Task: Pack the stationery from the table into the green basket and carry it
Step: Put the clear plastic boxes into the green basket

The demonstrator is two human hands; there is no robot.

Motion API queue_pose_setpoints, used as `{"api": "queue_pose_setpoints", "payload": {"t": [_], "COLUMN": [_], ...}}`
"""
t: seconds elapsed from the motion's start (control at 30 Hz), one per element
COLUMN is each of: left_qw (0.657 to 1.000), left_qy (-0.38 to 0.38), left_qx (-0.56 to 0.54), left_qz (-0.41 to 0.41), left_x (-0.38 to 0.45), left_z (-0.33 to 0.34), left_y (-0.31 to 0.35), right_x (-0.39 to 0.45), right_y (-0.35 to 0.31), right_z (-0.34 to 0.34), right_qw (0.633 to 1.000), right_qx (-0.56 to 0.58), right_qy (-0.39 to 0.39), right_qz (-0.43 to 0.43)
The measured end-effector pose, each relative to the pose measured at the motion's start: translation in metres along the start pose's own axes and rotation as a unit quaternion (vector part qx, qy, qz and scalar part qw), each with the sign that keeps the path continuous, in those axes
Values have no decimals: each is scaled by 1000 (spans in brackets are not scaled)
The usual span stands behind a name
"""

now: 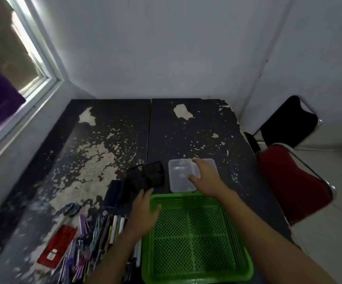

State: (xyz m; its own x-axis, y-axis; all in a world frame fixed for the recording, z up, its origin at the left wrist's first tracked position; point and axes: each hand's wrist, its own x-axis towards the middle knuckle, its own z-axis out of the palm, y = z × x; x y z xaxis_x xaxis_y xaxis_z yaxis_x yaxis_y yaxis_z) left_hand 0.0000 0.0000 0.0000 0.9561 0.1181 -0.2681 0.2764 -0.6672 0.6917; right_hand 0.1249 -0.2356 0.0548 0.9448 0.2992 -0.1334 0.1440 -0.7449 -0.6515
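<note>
Your green basket (194, 238) sits empty nearest you, pens (112, 228) beside it. Your left hand (145, 214) hovers spread, holding nothing; your right hand (205, 177) reaches open-fingered onto the clear container (178, 177). Packing is just starting: grip it next.

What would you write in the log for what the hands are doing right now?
right hand open over clear container | left hand open at green basket rim | basket empty | pens on table

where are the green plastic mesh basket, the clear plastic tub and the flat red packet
green plastic mesh basket (196, 238), head view, mesh floor
clear plastic tub (179, 177), head view, its bottom
flat red packet (58, 245), head view, its middle
</note>
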Motion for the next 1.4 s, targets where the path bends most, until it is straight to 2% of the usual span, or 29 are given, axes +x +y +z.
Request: {"api": "queue_pose_setpoints", "payload": {"t": [0.1, 0.23, 0.4, 0.5, 0.77, 0.9, 1.03, 1.1, 1.23, 1.4], "left_qw": [999, 999, 996, 994, 995, 996, 996, 996, 996, 997], "left_qy": [11, 27, 61, 59, 58, 58, 58, 59, 58, 47], "left_qx": [-18, -29, -69, -89, -78, -67, -64, -63, -67, -54], "left_qz": [-29, -15, -20, -28, -10, -2, 7, 6, -1, -16], "left_x": [-14, -19, -21, -19, -18, -18, -18, -18, -16, -17], "left_z": [26, 46, 56, 58, 61, 60, 60, 60, 61, 57], "left_y": [-9, -20, -25, -30, -40, -41, -41, -42, -42, -38], "right_x": [2, 21, 47, 61, 71, 58, 15, -27, -135, -207], "right_y": [37, 75, 96, 106, 102, 88, 62, 42, 21, 38], "right_z": [12, 22, 35, 46, 53, 33, -2, -5, 36, 93], "right_qw": [996, 984, 961, 953, 953, 962, 970, 970, 975, 981], "right_qx": [-66, -104, -109, -110, -116, -77, 21, 78, 141, -7], "right_qy": [0, -9, -99, -129, -34, 56, 161, 187, 139, 70], "right_qz": [64, 147, 234, 249, 277, 256, 182, 138, 101, 181]}}
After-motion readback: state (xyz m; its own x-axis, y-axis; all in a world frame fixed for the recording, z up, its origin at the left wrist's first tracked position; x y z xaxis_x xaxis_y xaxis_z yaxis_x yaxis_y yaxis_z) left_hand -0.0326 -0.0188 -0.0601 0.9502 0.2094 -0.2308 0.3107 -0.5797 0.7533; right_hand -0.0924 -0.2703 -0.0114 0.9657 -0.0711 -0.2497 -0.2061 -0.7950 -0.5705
